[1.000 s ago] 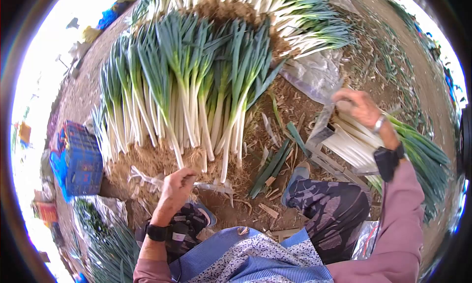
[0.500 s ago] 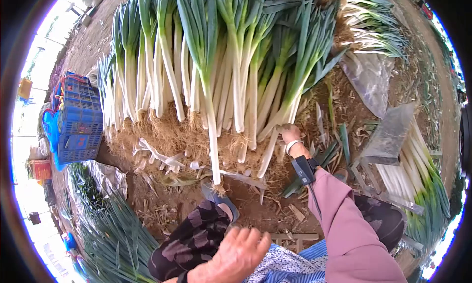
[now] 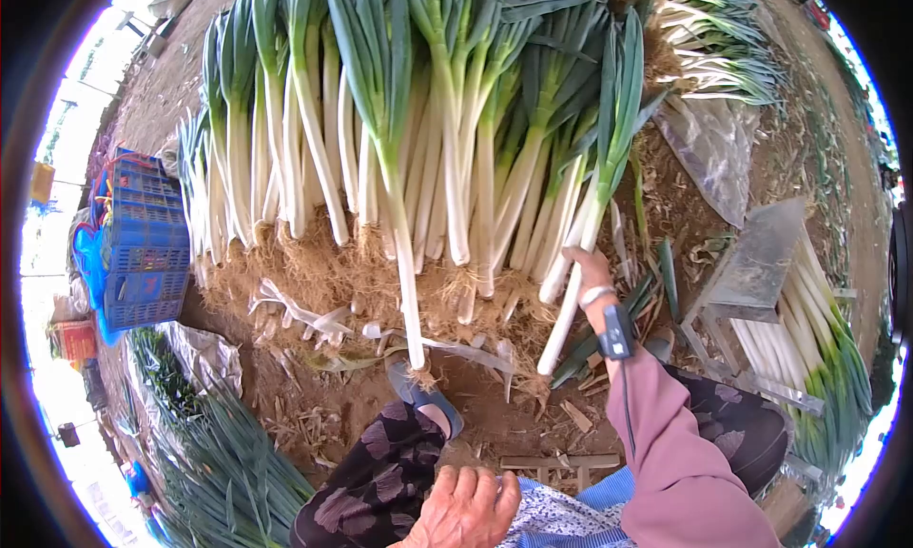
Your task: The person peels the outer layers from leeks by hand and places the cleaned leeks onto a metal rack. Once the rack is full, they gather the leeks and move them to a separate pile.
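My right hand (image 3: pixel 592 274), a white band and a dark device on its wrist, is closed around the white stem of a leek (image 3: pixel 562 331). That leek leans at the right end of a large heap of leeks (image 3: pixel 361 158), its green leaves pointing away from me and its root end towards me. A longer leek (image 3: pixel 404 263) juts out of the heap near the middle, roots on the soil. My left hand (image 3: pixel 468 510) hovers over or rests on my lap, its fingers loosely bent and somewhat apart, with nothing visible in it. Its fingertips are partly hidden.
A blue plastic crate (image 3: pixel 147 248) stands at the left. Green leafy stalks (image 3: pixel 233 453) lie at lower left. On the right, a metal stand (image 3: pixel 756 263) is beside another leek pile (image 3: pixel 775 348). Plastic sheeting (image 3: pixel 711 153) and more leeks (image 3: pixel 718 44) are behind it.
My right hand has moved slightly right, swinging the leek away from the heap's other stems and more upright. My left hand has dropped a little lower. The view has shifted slightly.
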The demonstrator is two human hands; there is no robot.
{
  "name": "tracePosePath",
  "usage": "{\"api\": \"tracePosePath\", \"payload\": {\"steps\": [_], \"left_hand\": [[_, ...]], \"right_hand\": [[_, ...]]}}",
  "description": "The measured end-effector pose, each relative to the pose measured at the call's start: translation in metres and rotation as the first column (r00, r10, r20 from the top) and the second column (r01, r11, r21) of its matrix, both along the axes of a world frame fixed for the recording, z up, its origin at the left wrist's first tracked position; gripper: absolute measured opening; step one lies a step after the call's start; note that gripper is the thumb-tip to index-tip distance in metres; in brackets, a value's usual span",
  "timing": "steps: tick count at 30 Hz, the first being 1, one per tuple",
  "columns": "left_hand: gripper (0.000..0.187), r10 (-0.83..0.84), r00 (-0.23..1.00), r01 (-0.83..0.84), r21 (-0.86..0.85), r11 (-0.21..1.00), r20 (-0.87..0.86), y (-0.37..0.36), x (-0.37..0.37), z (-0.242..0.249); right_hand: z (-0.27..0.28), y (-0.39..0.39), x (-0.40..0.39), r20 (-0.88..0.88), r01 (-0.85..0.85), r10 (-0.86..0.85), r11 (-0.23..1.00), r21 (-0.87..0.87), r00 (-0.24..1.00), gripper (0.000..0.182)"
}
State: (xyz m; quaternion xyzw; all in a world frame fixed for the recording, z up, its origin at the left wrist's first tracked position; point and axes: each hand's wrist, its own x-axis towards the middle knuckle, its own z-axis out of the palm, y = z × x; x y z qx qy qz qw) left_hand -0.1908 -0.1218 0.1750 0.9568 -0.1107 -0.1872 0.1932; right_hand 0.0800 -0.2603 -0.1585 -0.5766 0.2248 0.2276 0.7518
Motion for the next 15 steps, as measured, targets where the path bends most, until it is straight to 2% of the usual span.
{"api": "tracePosePath", "payload": {"steps": [1, 3, 5, 6, 7, 8, 10, 13, 14, 15], "left_hand": [[0.039, -0.005, 1.000, 0.005, 0.026, 1.000, 0.009, -0.002, -0.001, -0.001], [0.038, -0.050, 0.999, 0.048, 0.077, 0.996, 0.017, -0.004, 0.002, 0.000], [0.041, -0.056, 0.998, 0.053, 0.078, 0.996, 0.030, -0.010, 0.006, -0.002], [0.034, -0.035, 0.998, 0.038, 0.049, 0.998, -0.045, -0.013, 0.009, -0.001], [0.032, -0.084, 0.996, 0.085, 0.009, 0.996, -0.036, -0.014, 0.019, -0.004], [0.032, -0.051, 0.998, 0.051, -0.002, 0.999, -0.031, -0.014, 0.017, -0.012], [0.031, 0.057, 0.997, -0.059, -0.037, 0.998, -0.051, -0.020, 0.023, -0.022], [0.035, 0.275, 0.952, -0.298, -0.205, 0.932, -0.135, -0.029, 0.045, -0.036], [0.035, 0.272, 0.953, -0.295, -0.197, 0.935, -0.135, -0.034, 0.053, -0.044], [0.039, 0.405, 0.888, -0.457, -0.322, 0.829, -0.216, -0.038, 0.060, -0.053]], "right_hand": [[0.012, -0.022, -0.005, -0.037, -0.010, 0.012, 0.998, 0.062, 0.999, 0.032], [0.030, -0.060, -0.014, -0.151, -0.142, 0.167, 0.976, 0.163, 0.974, 0.028], [0.040, -0.082, -0.026, -0.179, -0.122, 0.154, 0.977, 0.175, 0.972, 0.028], [0.043, -0.087, -0.031, -0.195, -0.110, 0.150, 0.973, 0.202, 0.969, 0.030], [0.047, -0.090, -0.037, -0.213, -0.097, 0.148, 0.968, 0.231, 0.966, 0.031], [0.053, -0.090, -0.040, -0.250, -0.099, 0.163, 0.963, 0.250, 0.955, 0.032], [0.068, -0.085, -0.049, -0.204, -0.119, 0.194, 0.937, 0.329, 0.960, 0.034], [0.095, -0.070, -0.062, -0.094, -0.134, 0.193, 0.892, 0.431, 0.977, 0.032], [0.104, -0.065, -0.068, -0.109, -0.126, 0.198, 0.875, 0.467, 0.974, 0.031], [0.113, -0.060, -0.073, -0.121, -0.116, 0.203, 0.856, 0.504, 0.972, 0.029]]}}
